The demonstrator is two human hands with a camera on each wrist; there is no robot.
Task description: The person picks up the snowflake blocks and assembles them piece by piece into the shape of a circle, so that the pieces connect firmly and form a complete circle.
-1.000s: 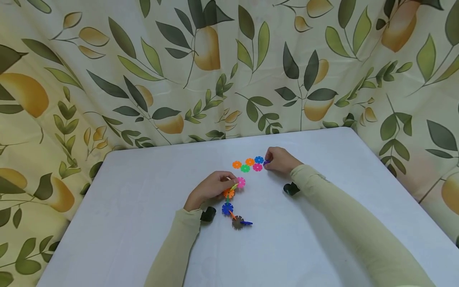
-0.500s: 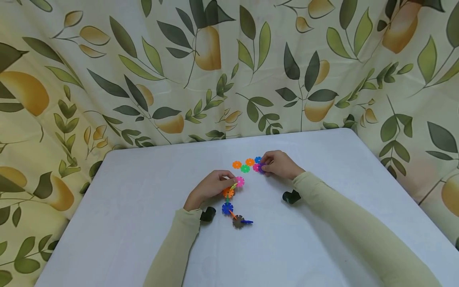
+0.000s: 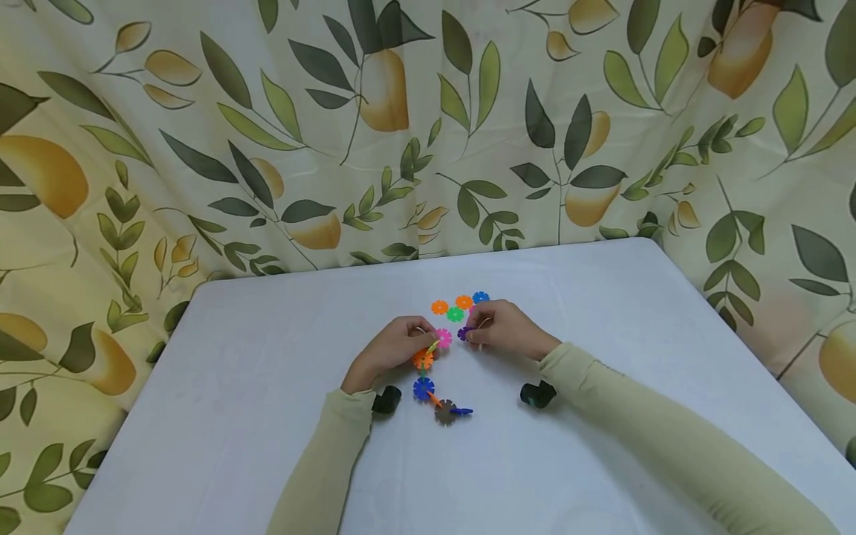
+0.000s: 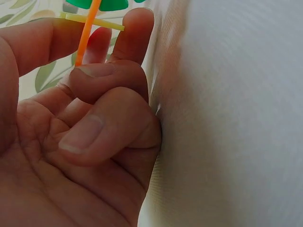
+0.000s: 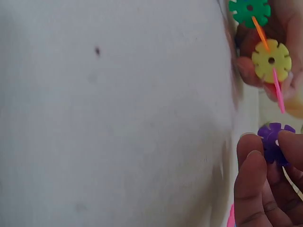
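My left hand point(image 3: 394, 349) pinches the upper end of a chain of notched plastic discs, at the yellow disc point(image 5: 271, 60). A pink disc point(image 3: 443, 339) stands out at the chain's tip. Below the hand follow an orange disc point(image 3: 423, 360), a green one point(image 5: 250, 10) seen edge-on from the head, a blue disc point(image 3: 423, 388), another orange one, a brown disc point(image 3: 446, 412) and a dark blue one point(image 3: 462, 411). Between thumb and fingers my right hand point(image 3: 504, 327) holds a purple disc point(image 5: 273, 142), a short gap to the right of the pink one.
Behind the hands lie several loose discs: two orange point(image 3: 439, 307), a green point(image 3: 455, 314), a blue point(image 3: 480, 297) and a pink one mostly covered by the right hand. The white table point(image 3: 267, 386) ends at a leaf-patterned curtain point(image 3: 374, 186).
My right hand has picked the purple disc up from beside the loose discs and moved it left and nearer, close to the pink disc. My left hand stays almost in place with the chain.
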